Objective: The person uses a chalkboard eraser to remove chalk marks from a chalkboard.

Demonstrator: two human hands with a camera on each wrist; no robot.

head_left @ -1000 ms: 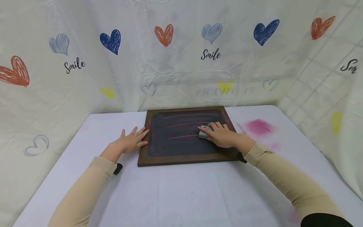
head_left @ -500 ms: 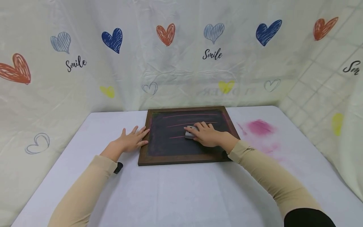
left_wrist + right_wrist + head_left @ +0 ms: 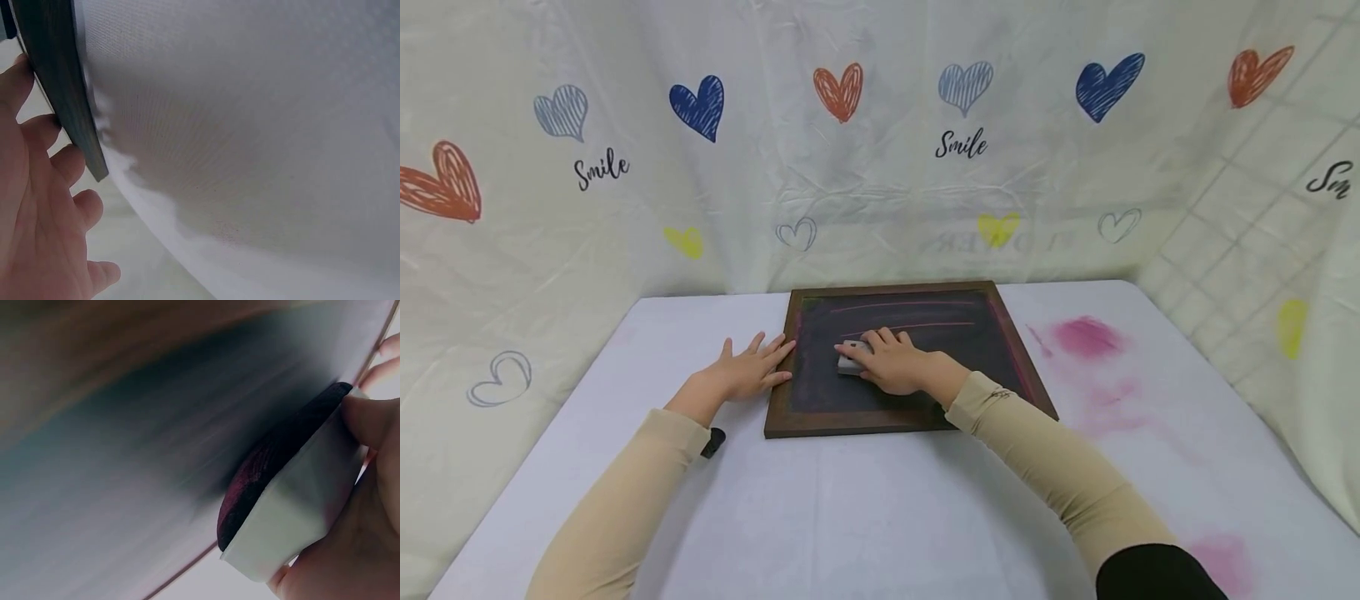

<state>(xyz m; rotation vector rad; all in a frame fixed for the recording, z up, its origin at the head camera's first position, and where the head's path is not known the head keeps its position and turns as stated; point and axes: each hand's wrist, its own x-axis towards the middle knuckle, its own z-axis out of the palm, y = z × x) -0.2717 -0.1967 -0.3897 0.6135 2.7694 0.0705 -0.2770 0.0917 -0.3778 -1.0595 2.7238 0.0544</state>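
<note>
One dark chalkboard in a brown wooden frame (image 3: 901, 354) is lying on one white-covered table (image 3: 865, 508). One grey block eraser (image 3: 850, 359) is resting on it, beneath two remaining pink chalk lines (image 3: 910, 316). Two bare hands, left (image 3: 747, 375) and right (image 3: 891, 367), are working here.

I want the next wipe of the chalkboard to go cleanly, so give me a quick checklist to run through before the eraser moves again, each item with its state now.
1. Right hand has a firm grip on the eraser: ok.
2. Eraser felt flat on the chalkboard: ok, seen in the right wrist view.
3. Left hand steadies the board's left frame edge: ok, fingertips on it.
4. Pink lines left to wipe: not ok, two remain at the top.
5. Felt clean: not ok, stained pink.
6. Board square on the table: cannot tell.
</note>
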